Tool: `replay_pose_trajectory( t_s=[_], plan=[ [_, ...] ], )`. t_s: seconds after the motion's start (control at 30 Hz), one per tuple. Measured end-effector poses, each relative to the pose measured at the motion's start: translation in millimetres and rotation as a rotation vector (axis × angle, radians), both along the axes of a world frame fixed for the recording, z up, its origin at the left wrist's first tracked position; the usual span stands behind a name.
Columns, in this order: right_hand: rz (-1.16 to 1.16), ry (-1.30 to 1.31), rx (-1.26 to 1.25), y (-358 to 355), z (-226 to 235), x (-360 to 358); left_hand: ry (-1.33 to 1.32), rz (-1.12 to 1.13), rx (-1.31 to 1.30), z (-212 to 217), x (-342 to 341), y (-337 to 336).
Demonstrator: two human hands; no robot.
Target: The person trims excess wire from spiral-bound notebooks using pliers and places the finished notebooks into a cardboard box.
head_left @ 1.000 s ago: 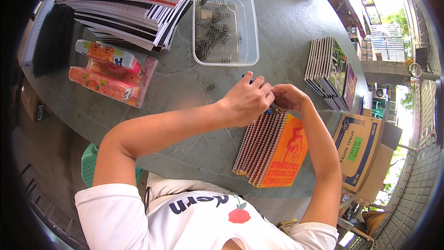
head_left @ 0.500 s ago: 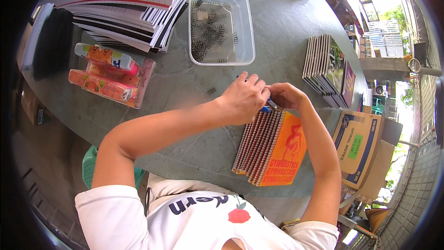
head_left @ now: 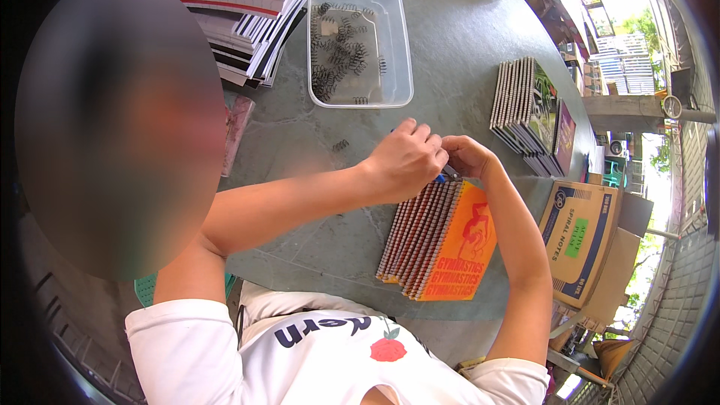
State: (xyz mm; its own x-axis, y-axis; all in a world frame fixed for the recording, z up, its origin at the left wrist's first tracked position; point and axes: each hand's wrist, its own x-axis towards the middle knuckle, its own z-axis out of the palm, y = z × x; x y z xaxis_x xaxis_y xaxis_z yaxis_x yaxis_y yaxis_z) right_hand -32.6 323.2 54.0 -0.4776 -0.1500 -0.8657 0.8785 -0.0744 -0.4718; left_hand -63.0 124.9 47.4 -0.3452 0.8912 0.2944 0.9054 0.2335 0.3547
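Observation:
A stack of spiral notebooks (head_left: 439, 244) lies on the table before me, an orange cover with a red figure on top. At its far end, my left hand (head_left: 409, 161) is closed around blue-handled pliers (head_left: 441, 178), mostly hidden by the fingers. Close beside it, my right hand (head_left: 466, 156) has its fingers bent together at the top of the stack's coil edge; whatever they pinch is hidden. Beyond the hands stands a clear plastic tub (head_left: 407, 45) holding several short black coil pieces (head_left: 341, 60). One loose coil piece (head_left: 340, 145) lies left of my left hand.
Another stack of spiral notebooks (head_left: 517, 112) sits at the right. A tall pile of bound sheets (head_left: 259, 22) rises at the far left. A cardboard box (head_left: 577, 244) stands past the table's right edge. A large blurred oval (head_left: 120, 127) covers the left side.
A large blurred oval has come in at the left, hiding the pink package and part of the sheet pile. Both hands stay at the notebooks' far end, with the left shifted slightly right.

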Motion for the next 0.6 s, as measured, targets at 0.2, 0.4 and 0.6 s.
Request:
replay_pose_trajectory(
  t_s=[0.2,0.4,0.6],
  plan=[
    [0.043,-0.03,-0.172,19.3,-5.3,0.2,-0.406,-0.036,-0.191,4.7,0.9,9.8],
    [0.417,0.156,-0.142,7.2,5.6,-24.5,-1.018,0.081,-0.42,6.7,-18.3,-30.3],
    [1.205,0.701,0.462,-14.7,4.0,-27.5,-0.127,0.037,-0.18,-27.5,93.0,-112.8]
  ],
)
